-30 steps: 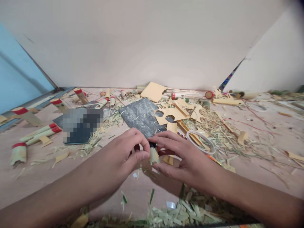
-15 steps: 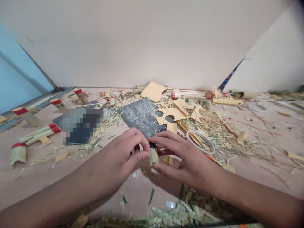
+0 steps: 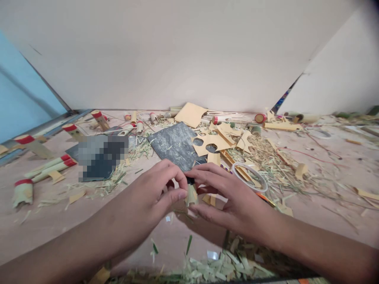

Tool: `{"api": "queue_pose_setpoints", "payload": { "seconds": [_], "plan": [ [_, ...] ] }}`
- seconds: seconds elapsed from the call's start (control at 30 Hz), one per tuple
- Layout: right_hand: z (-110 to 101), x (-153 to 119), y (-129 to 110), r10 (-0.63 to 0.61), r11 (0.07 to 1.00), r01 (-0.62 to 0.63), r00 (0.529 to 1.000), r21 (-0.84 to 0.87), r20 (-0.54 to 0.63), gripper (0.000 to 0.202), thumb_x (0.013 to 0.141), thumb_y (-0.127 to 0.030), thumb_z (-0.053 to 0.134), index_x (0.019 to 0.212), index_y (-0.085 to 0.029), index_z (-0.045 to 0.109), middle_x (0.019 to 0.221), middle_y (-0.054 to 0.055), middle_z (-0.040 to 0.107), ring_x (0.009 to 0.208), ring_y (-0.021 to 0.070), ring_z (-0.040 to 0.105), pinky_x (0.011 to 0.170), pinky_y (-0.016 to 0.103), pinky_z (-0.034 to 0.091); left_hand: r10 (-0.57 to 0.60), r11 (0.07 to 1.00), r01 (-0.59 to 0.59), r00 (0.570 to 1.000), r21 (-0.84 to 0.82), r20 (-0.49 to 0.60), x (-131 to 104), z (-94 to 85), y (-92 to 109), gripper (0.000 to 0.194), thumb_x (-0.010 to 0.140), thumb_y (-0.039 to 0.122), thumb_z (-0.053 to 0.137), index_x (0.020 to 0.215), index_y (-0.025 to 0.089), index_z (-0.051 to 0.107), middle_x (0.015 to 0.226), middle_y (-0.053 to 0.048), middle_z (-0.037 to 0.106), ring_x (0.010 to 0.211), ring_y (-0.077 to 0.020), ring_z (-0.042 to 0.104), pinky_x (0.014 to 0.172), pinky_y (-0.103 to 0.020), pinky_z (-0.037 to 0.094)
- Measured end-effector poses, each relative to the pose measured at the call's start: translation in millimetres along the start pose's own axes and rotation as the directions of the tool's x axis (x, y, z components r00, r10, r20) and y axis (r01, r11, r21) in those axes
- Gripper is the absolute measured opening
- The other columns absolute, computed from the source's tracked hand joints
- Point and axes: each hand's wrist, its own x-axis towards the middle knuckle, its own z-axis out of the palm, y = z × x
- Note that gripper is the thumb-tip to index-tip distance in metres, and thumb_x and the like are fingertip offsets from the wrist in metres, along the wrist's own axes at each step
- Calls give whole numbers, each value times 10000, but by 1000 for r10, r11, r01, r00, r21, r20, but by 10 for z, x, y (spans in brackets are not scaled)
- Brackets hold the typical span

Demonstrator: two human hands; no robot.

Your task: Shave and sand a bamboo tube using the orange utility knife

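Note:
Between my two hands, near the middle of the view, is a short pale bamboo piece [image 3: 192,195] with a black band at its top. My left hand [image 3: 166,185] has its fingers curled against the left side of the piece, thumb and fingertips close to the black band. My right hand [image 3: 220,189] grips it from the right, fingers at the top and thumb near the lower end. Just beyond lies a dark, scuffed board [image 3: 174,145], and on its right side rests yellow card [image 3: 210,142] with round holes cut out.
Red-banded bamboo tubes [image 3: 35,146] and a blurred dark phone-like object [image 3: 99,161] are at left. To the right are a white ring [image 3: 265,185], an orange tool [image 3: 265,199] and shavings. More shavings [image 3: 219,266] line the front edge; a pale wall rises behind.

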Motion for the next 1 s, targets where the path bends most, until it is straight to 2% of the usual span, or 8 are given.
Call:
{"api": "queue_pose_setpoints", "payload": {
  "seconds": [0.1,0.17,0.3,0.4,0.5,0.63,0.8,1.0],
  "plan": [
    [-9,-2,-7,-17,1000,17,1000,-17,-10,486,940,-202,716,1390,-333,583,1364,42,558,1213,182,583,999,316,557,-55,998,54,998,-34,-18,0,13,-14,87,1016,357,564,1032,274,586,1028,17,619,927,-197,563,778,-323,419],
    [-17,-5,-20,-23,999,23,1000,-27,-19,520,937,-198,719,1414,-343,569,1375,43,558,1219,187,587,1003,321,561,-94,992,92,995,-84,-19,-4,15,-23,131,1007,398,588,1059,281,563,982,27,621,880,-189,566,741,-314,420],
    [-30,-16,-44,-22,999,24,998,24,-66,536,943,-206,715,1435,-351,559,1393,40,540,1252,179,589,1018,292,574,-160,957,163,987,-240,32,-7,10,-35,265,1045,540,472,1070,282,529,805,49,567,703,-157,515,636,-295,408],
    [-26,-25,-49,-30,998,35,996,60,-86,548,948,-203,713,1444,-369,551,1390,29,541,1285,170,575,1029,270,575,-192,902,207,978,-378,78,8,19,-38,352,1032,626,441,1094,284,495,802,51,568,676,-147,513,615,-284,429],
    [-18,-32,-47,-35,997,43,994,70,-101,533,949,-248,731,1438,-375,559,1383,27,549,1278,167,581,1022,267,584,-179,862,209,978,-461,109,34,34,-34,332,1012,597,526,1091,281,463,857,52,591,693,-133,529,623,-264,453],
    [-11,-34,-41,-25,995,36,993,92,-117,514,945,-309,749,1427,-350,576,1366,41,556,1240,168,604,1009,273,596,-171,844,201,980,-497,107,53,40,-17,314,1003,558,579,1084,280,456,830,67,566,641,-107,502,577,-229,429],
    [-12,-35,-38,-25,993,41,990,113,-139,510,943,-310,754,1416,-390,583,1356,28,559,1245,170,601,1005,278,601,-142,820,168,986,-548,90,31,46,4,296,1010,532,580,1125,291,451,907,53,569,683,-104,537,609,-226,460],
    [-10,-32,-61,-29,988,51,989,149,-147,564,928,-294,772,1437,-428,572,1334,18,557,1229,168,610,1000,283,603,-142,833,185,982,-522,123,13,37,-23,368,1001,554,588,1236,314,439,840,55,542,712,-137,522,639,-261,456]
  ]
}}
